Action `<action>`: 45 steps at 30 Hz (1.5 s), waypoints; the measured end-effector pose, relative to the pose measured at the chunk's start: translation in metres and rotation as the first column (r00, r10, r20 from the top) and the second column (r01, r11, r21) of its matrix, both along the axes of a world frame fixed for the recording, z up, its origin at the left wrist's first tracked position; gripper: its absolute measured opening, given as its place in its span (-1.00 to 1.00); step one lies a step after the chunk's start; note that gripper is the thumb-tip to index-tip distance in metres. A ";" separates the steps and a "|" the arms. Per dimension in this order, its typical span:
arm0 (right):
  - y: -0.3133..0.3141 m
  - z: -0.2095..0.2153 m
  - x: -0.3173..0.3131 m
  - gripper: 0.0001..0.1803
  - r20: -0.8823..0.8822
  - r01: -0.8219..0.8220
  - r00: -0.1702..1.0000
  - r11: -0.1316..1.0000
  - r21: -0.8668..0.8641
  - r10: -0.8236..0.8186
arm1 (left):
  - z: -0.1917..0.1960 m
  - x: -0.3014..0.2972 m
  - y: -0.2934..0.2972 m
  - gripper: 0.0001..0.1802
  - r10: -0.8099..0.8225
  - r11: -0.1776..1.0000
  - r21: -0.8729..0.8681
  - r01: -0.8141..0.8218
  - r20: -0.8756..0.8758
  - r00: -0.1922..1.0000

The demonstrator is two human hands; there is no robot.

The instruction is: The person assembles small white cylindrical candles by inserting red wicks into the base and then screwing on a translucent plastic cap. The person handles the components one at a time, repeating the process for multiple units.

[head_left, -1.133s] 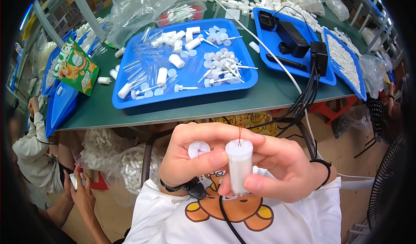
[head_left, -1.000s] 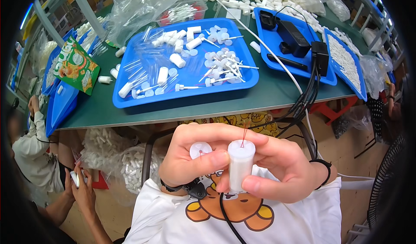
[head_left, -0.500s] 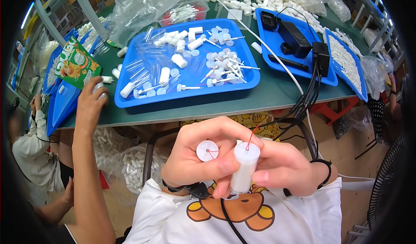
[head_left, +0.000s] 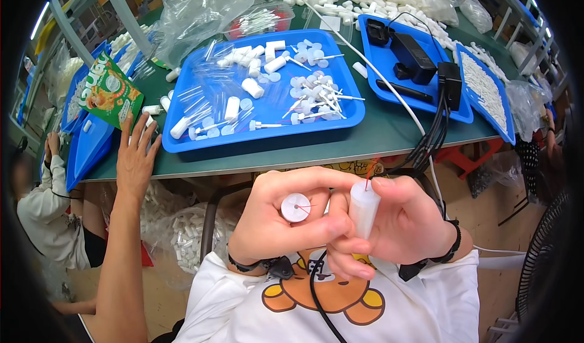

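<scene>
left hand pinches cap, right hand tube.

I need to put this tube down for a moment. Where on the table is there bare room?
The green table is bare in the strip between the big tray and the near edge, left of the cables. The tray itself is crowded with tubes and caps, and a co-worker's hand covers the left end.
</scene>
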State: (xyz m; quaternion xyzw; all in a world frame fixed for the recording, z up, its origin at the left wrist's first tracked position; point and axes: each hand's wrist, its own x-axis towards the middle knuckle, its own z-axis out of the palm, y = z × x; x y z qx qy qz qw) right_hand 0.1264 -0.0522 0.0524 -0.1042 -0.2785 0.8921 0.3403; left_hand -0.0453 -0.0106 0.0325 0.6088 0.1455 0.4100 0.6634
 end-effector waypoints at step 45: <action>0.186 0.064 -0.124 -0.58 0.595 -0.516 0.358 0.378 0.768 -0.719 | 0.011 -0.046 0.020 -0.80 0.359 0.933 -0.081 -0.352 0.097 0.928</action>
